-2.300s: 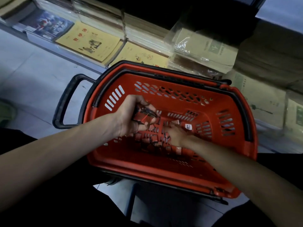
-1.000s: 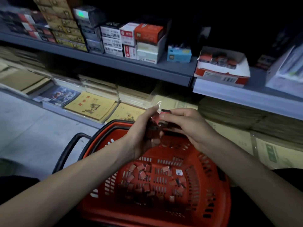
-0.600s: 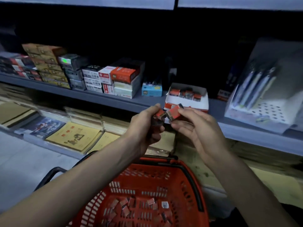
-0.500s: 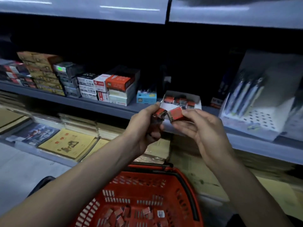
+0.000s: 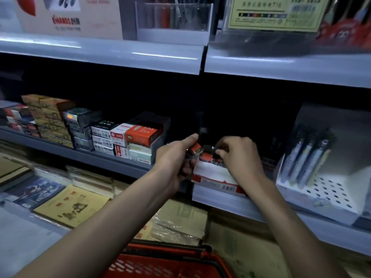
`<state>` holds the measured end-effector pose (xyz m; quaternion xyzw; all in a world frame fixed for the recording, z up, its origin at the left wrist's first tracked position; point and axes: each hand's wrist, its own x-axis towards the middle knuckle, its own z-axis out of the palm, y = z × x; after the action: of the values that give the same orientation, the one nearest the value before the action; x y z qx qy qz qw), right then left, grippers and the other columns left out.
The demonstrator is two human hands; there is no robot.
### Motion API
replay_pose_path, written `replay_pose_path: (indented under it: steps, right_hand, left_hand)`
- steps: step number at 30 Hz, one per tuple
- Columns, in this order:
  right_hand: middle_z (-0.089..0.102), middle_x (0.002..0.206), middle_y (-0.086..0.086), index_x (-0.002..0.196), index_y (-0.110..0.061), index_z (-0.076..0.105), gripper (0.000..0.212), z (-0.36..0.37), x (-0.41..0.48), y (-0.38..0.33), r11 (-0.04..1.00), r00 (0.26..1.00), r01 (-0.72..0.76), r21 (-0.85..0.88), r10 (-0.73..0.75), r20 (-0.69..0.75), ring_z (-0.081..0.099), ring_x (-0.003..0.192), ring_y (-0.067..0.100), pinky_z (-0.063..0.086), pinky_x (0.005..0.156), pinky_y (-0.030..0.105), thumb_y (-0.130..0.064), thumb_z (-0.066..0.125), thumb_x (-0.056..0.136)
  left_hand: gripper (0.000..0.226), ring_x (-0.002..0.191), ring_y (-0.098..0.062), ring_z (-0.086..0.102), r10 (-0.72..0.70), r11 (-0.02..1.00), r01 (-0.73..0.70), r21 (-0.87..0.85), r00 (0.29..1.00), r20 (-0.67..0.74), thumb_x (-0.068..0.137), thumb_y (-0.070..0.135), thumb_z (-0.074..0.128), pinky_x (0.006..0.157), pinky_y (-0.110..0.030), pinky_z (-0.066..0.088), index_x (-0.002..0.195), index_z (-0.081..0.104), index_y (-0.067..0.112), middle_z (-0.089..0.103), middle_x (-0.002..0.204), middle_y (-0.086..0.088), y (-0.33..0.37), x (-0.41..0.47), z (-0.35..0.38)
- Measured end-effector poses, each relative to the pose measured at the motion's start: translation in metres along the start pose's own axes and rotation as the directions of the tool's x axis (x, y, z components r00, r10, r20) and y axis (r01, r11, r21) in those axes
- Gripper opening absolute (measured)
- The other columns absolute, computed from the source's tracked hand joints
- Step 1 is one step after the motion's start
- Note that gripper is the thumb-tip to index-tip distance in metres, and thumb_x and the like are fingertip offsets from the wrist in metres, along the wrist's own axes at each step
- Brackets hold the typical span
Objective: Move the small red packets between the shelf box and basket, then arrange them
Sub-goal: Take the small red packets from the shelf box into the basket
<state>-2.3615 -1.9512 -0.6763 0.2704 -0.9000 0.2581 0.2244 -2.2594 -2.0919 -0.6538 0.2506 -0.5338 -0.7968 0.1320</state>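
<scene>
Red packet (image 5: 196, 147) in left hand (image 5: 172, 163), long axis toward shelf box (image 5: 210, 174)

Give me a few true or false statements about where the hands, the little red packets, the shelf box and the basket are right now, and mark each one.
1. The left hand grips small red packets. True.
2. The red plastic basket sits low at the bottom of the view, below both hands. True.
3. The right hand is down inside the basket. False: it is up at the open white and red cardboard box, fingers curled over its contents.
4. That box stands on the topmost shelf. False: it stands on the lower grey metal shelf, left of the white pen display.
</scene>
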Motion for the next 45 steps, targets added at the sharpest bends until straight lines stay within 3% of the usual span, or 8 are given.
replay_pose_path:
  steps: [7,11,19,26,34,37,41,45]
  right_hand:
    - [0.076,0.107,-0.009,0.108,-0.025,0.079,0.019,-0.007,0.002,0.014,0.993,0.993,-0.071,0.09,0.062,0.103,0.069,0.102,0.009,0.053,0.085,0.018,-0.017,0.069,0.094]
    - [0.077,0.084,-0.002,0.099,-0.025,0.078,0.014,-0.041,-0.008,-0.013,0.719,0.955,-0.291,0.631,0.186,0.229,0.073,0.074,0.006,0.052,0.06,0.018,-0.036,0.074,0.09]
    - [0.078,0.084,0.015,0.101,-0.002,0.074,0.019,-0.065,-0.023,-0.007,0.357,0.884,-0.439,0.825,0.334,0.327,0.074,0.075,0.02,0.06,0.067,0.023,0.0,0.079,0.082]
    - [0.068,0.069,-0.003,0.083,-0.015,0.073,0.002,-0.052,-0.024,0.013,0.97,0.97,-0.198,0.144,0.215,-0.113,0.065,0.066,0.013,0.051,0.059,0.028,-0.012,0.072,0.083]
    - [0.066,0.08,0.011,0.084,-0.009,0.071,0.015,-0.021,-0.014,0.011,0.928,0.979,-0.02,-0.373,0.094,0.182,0.065,0.077,0.032,0.056,0.064,0.038,0.003,0.062,0.086]
    - [0.074,0.09,0.009,0.092,-0.015,0.078,0.017,-0.021,-0.009,0.011,0.949,0.986,-0.053,-0.31,0.099,0.134,0.069,0.082,0.03,0.058,0.072,0.038,-0.007,0.063,0.089]
    - [0.077,0.08,0.0,0.092,-0.022,0.081,0.022,-0.044,-0.006,-0.013,0.843,0.955,-0.293,0.451,0.236,0.178,0.072,0.074,0.013,0.054,0.063,0.025,-0.042,0.071,0.092]
    - [0.077,0.074,0.004,0.095,-0.015,0.08,0.008,-0.053,-0.008,-0.023,0.738,0.95,-0.31,0.6,0.216,0.225,0.073,0.065,0.016,0.06,0.063,0.028,-0.018,0.079,0.087]
  left_hand:
    - [0.03,0.047,-0.015,0.038,0.04,0.995,-0.041,0.088,0.999,0.021,0.081,0.037,0.085,0.037,-0.017,0.026,0.088,0.065,0.017,0.057,0.067,-0.009,-0.005,0.011,0.0]
    - [0.029,0.039,-0.013,0.038,0.067,0.989,-0.074,0.126,0.996,0.058,0.081,0.041,0.084,0.039,-0.018,0.027,0.082,0.071,0.015,0.056,0.058,-0.006,-0.004,0.005,0.012]
    - [0.04,0.036,-0.011,0.044,0.067,0.98,-0.09,0.179,0.989,0.133,0.089,0.049,0.073,0.035,-0.016,0.026,0.079,0.07,0.01,0.057,0.064,-0.011,-0.006,-0.005,0.044]
    - [0.035,0.052,-0.016,0.049,-0.15,0.988,0.157,-0.012,0.963,0.225,0.091,0.016,0.038,0.036,-0.014,0.022,0.106,0.067,0.004,0.057,0.07,-0.008,-0.002,0.002,0.038]
    - [0.025,0.054,-0.01,0.047,-0.254,0.961,0.274,-0.04,0.93,0.266,0.098,0.021,0.057,0.036,-0.014,0.023,0.076,0.06,0.01,0.059,0.069,-0.005,0.004,0.009,0.013]
    - [0.028,0.051,-0.008,0.048,-0.247,0.966,0.259,-0.007,0.931,0.27,0.1,0.027,0.061,0.035,-0.013,0.023,0.077,0.062,0.011,0.06,0.07,-0.004,0.002,0.013,0.008]
    - [0.019,0.049,-0.009,0.051,-0.166,0.986,0.16,0.046,0.96,0.226,0.093,0.028,0.071,0.033,-0.015,0.026,0.085,0.067,0.012,0.067,0.074,-0.007,-0.003,0.018,0.012]
    - [0.018,0.046,-0.011,0.053,-0.111,0.994,0.105,0.039,0.975,0.193,0.093,0.027,0.072,0.033,-0.016,0.026,0.09,0.066,0.011,0.067,0.072,-0.01,-0.004,0.019,0.022]
